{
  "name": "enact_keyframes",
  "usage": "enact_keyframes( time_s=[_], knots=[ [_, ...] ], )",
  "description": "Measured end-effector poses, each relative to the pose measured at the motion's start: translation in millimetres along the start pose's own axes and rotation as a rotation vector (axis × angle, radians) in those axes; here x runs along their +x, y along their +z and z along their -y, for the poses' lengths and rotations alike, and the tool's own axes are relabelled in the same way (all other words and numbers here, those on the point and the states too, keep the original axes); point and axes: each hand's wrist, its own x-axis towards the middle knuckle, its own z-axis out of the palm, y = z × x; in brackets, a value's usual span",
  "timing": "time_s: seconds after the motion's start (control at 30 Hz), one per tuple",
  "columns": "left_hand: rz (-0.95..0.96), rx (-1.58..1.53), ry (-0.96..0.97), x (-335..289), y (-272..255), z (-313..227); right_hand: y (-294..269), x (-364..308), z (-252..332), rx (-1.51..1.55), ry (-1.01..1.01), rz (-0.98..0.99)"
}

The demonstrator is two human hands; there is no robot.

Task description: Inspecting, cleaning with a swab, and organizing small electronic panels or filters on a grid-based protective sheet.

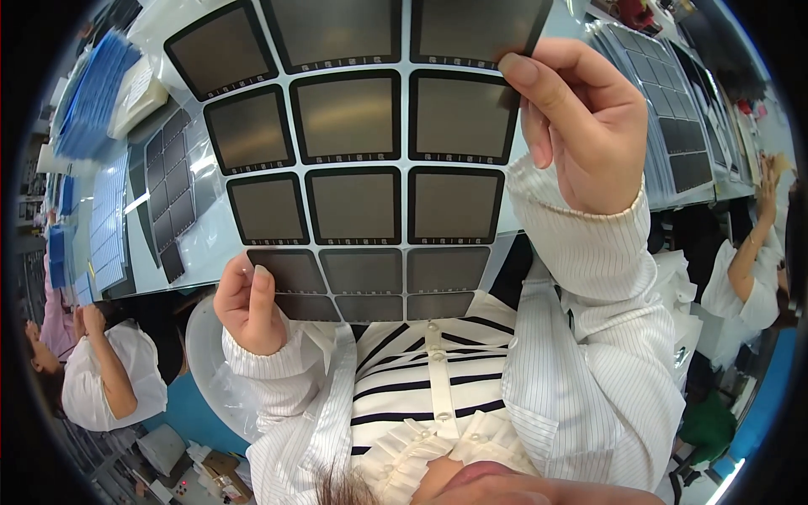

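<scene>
A large clear sheet (404, 126) printed with rows of dark, black-bordered rectangular panels hangs in front of me, held up in both hands. My right hand (581, 118) pinches its right edge, thumb on the near face. Lower down, my left hand (255, 305) grips the left edge near the bottom corner, thumb in front and the other fingers partly behind. The sheet bows, and its lowest rows tilt toward my body. Light reflects as a soft yellowish glare on the upper panels. Most of the table behind the sheet is hidden.
On the left of the table are a similar dark-panelled sheet (171, 181), a stack of blue sheets (94, 94) and a cream block (137, 94). More panelled sheets lie piled (661, 109) on the right. A person in white (114, 374) sits left; another person's arm (749, 240) shows right.
</scene>
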Motion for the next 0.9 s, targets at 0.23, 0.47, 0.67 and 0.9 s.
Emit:
enact_keyframes(
  time_s=[0.23,0.47,0.67,0.9],
  knots=[
    [-0.093,-0.013,-0.038,-5.5,-5.1,-5.7,5.0,9.1,1.8,-0.027,-0.168,0.093],
    [-0.066,-0.068,-0.038,-7.1,-10.1,-4.6,25.9,9.8,30.0,0.158,0.146,-0.071],
    [-0.037,-0.097,-0.059,-7.4,-5.7,-7.7,3.8,11.6,7.9,-0.035,-0.141,0.076],
    [0.116,-0.072,-0.045,-6.9,-0.4,-12.5,11.6,15.1,28.9,0.05,0.121,-0.16]
  ],
)
